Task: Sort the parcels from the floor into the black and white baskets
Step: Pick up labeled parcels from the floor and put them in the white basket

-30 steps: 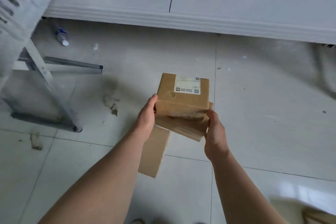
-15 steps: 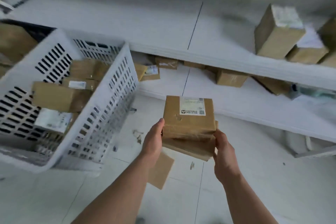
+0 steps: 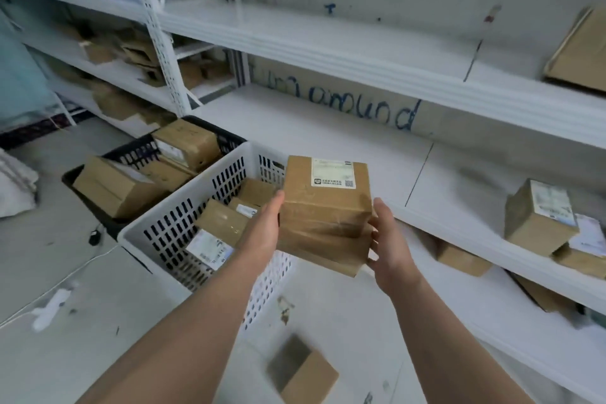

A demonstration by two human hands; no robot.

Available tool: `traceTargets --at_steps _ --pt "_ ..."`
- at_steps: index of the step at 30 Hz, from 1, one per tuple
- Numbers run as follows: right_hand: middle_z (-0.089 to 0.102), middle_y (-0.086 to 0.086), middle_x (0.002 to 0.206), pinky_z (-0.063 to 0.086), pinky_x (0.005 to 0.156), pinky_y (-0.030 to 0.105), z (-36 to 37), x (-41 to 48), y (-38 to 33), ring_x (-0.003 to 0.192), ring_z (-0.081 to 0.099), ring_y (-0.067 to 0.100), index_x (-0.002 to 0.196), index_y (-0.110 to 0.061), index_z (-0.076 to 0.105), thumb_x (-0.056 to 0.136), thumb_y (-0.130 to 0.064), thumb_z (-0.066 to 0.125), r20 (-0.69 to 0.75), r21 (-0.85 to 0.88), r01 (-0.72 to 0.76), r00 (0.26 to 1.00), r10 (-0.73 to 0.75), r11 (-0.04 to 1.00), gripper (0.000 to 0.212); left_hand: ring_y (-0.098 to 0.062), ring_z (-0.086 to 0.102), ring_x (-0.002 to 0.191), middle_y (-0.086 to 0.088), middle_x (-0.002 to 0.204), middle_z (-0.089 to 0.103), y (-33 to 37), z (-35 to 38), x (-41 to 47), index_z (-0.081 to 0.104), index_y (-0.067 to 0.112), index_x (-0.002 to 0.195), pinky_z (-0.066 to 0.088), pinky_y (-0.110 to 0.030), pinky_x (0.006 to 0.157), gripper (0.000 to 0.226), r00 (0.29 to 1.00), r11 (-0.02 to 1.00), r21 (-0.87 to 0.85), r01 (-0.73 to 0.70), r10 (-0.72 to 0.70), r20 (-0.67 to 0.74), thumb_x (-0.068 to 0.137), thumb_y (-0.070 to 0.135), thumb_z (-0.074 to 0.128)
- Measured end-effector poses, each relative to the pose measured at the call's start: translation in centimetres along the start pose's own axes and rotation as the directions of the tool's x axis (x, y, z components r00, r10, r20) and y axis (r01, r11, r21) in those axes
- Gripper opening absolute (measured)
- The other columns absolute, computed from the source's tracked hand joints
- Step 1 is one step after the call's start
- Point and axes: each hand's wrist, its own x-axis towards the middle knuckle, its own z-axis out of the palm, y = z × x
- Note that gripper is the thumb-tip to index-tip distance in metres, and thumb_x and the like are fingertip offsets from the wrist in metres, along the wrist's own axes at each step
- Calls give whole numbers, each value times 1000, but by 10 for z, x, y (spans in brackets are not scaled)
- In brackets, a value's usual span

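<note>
The left hand (image 3: 262, 229) and right hand (image 3: 388, 239) are gripping a stack of parcels (image 3: 324, 207) from opposite sides, probably so the pile isn't slipping apart. It is hanging just beside the white basket (image 3: 196, 184), with the black basket (image 3: 137, 151) beyond. One parcel (image 3: 301, 371) is lying on the floor.

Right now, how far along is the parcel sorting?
Partly done. The black basket and the white basket each hold several parcels. The left hand and right hand grip a stack of parcels beside the white basket, not yet dropped in. At least one parcel lies on the floor.
</note>
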Motion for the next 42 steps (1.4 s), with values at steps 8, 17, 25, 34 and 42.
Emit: traceTargets --at_steps 8,17,25,34,42 --pt "59 -3 120 36 93 35 128 92 -7 114 52 20 104 -30 62 90 -56 53 65 -109 -75 995 82 991 31 -18 54 114 6 121 62 55 -97 107 60 33 124 37 -44 106 70 999 999 -16 38 -38 -15 75 79 43" --pt "69 5 108 42 62 28 211 166 26 91 61 22 117 -24 62 93 -48 50 -115 244 -298 936 332 923 37 -23 53 122 5 134 57 86 -117 260 60 40 125 35 -46 108 87 973 929 364 57 -134 189 61 94 39" --pt "61 1 127 47 64 30 227 188 66 106 57 25 131 -28 54 91 -65 38 -223 486 -266 884 412 832 57 -26 32 142 -3 157 30 91 -85 296 38 25 148 26 -40 111 82 906 771 613 -171 -122 405 86 78 31" --pt "58 14 98 39 55 26 241 188 68 74 52 26 117 -14 59 86 -50 48 -39 681 -393 823 567 618 49 -30 25 145 -9 158 28 97 -67 305 33 17 150 28 -40 111 89 893 474 806 -354 -86 442 87 78 17" --pt "43 33 136 38 106 46 226 207 74 125 46 44 123 -8 46 92 -47 43 -58 649 -484 738 672 587 50 -28 35 139 -10 151 40 81 -64 332 53 16 139 24 -41 116 69 876 732 629 -263 -92 474 97 63 25"
